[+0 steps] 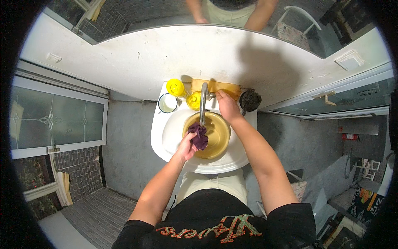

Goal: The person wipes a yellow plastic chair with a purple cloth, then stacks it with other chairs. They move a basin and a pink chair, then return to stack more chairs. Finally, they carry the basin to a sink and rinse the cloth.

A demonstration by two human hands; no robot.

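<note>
My left hand [188, 148] is closed on a crumpled dark purple cloth [199, 136], held over a yellowish basin [223, 139] in the white sink [168, 135]. Directly above the cloth is the spout of a chrome faucet [203, 103]. At the back of the sink, my right hand [228, 106] reaches the faucet handle [212, 95], its fingertips closed against it; part of that grip is hidden. Whether water is running is hard to make out.
Along the sink's back left stand a white mug [168, 103], a yellow bottle [175, 87] and a yellow pump bottle [194, 101]. A dark bristly brush [251, 101] sits at the back right. Behind runs a white wall with a mirror [232, 16].
</note>
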